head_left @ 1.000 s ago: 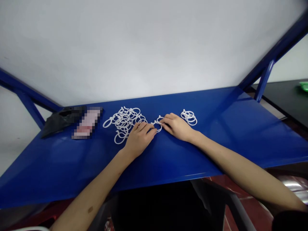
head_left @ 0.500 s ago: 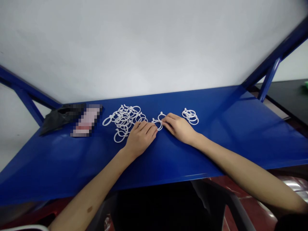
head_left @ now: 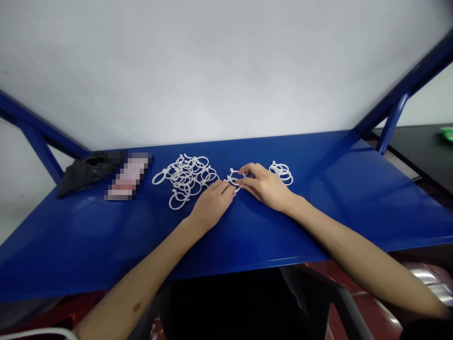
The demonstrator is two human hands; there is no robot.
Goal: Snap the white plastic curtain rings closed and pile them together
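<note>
Both of my hands meet on one white plastic ring (head_left: 234, 178) in the middle of the blue table (head_left: 318, 203). My left hand (head_left: 212, 204) pinches the ring's near left side with curled fingers. My right hand (head_left: 264, 185) grips its right side between thumb and fingers. A loose heap of several white rings (head_left: 184, 178) lies just left of my left hand. A small neat stack of white rings (head_left: 282, 172) sits just beyond my right hand.
A black bag (head_left: 83, 171) and a blurred pinkish packet (head_left: 128, 177) lie at the table's back left. A white wall rises behind the table. Blue frame struts (head_left: 392, 123) slant up at both ends. A dark bench (head_left: 421, 146) stands to the right.
Both hands have shifted slightly and the ring between them has turned; my right thumb and forefinger are now raised over it. The heap and the stack lie as before.
</note>
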